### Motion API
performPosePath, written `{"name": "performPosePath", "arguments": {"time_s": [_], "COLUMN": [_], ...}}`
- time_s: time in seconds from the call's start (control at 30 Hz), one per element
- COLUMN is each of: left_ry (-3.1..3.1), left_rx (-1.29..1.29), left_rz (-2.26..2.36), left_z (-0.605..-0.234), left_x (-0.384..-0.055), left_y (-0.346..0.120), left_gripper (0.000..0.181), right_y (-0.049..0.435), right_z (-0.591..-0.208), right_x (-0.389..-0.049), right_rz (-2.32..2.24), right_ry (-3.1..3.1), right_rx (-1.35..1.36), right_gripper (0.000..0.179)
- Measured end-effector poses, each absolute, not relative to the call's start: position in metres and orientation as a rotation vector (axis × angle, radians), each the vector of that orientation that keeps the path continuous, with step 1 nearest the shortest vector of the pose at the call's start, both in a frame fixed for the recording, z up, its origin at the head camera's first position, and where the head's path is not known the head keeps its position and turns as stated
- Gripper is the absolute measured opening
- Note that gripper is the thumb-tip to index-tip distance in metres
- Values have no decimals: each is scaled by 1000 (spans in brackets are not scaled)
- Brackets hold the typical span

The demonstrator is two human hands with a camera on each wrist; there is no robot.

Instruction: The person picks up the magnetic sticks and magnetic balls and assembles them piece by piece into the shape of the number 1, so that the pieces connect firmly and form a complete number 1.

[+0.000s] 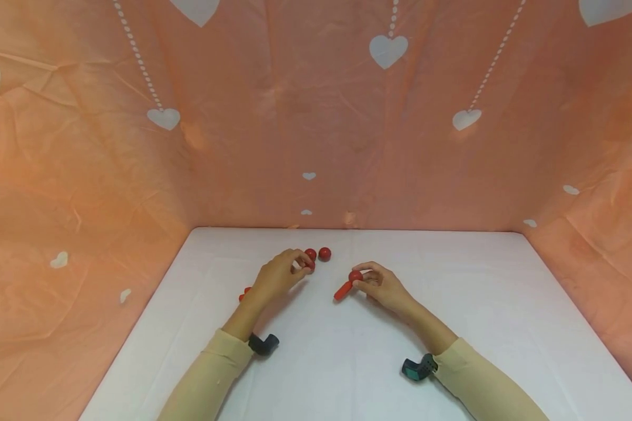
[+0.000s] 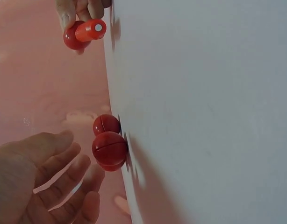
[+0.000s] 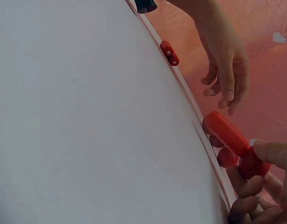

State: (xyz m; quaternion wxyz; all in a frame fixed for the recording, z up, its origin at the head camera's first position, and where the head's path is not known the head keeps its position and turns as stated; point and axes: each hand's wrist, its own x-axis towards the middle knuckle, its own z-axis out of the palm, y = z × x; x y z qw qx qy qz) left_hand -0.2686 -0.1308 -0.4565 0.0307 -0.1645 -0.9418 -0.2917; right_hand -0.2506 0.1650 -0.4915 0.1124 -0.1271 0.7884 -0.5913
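In the head view my left hand (image 1: 283, 273) is at a small group of red balls, its fingertips overlapping the nearest ball (image 1: 310, 266). The left wrist view shows that hand with its fingers spread, beside the front red ball (image 2: 109, 148), which has a thin line across it. My right hand (image 1: 384, 286) pinches another red ball (image 1: 355, 276) between thumb and fingers. From this ball a red rod (image 1: 343, 291) sticks out, tilted down toward the tabletop. Its free end has a white dot in the left wrist view.
Two more red balls, one at the back (image 1: 310, 254) and one to its right (image 1: 325, 254), sit on the white table (image 1: 453, 280). Red rods (image 3: 169, 53) lie by the left forearm, partly hidden in the head view. An orange curtain with hearts (image 1: 295, 128) hangs around the table.
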Motion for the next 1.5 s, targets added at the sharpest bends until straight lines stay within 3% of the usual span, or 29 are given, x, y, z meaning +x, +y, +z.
{"name": "performPosePath", "arguments": {"time_s": [0.2, 0.6, 1.1, 1.5], "left_ry": [-2915, -2954, -2990, -3002], "left_rx": [-504, -480, -458, -428], "left_rz": [-823, -811, -775, -804], "left_z": [-461, -462, -460, -461], "left_x": [-272, -278, -275, -277], "left_y": [-133, -128, -124, -124], "left_gripper": [29, 36, 39, 30], "right_y": [166, 164, 162, 165], "right_z": [-495, -497, -496, -498], "right_x": [-252, -255, -255, -255], "right_rz": [-1714, -1701, -1714, -1705], "right_ry": [2345, 2367, 2338, 2348], "right_rx": [-328, -305, -219, -251], "right_gripper": [43, 43, 44, 44]}}
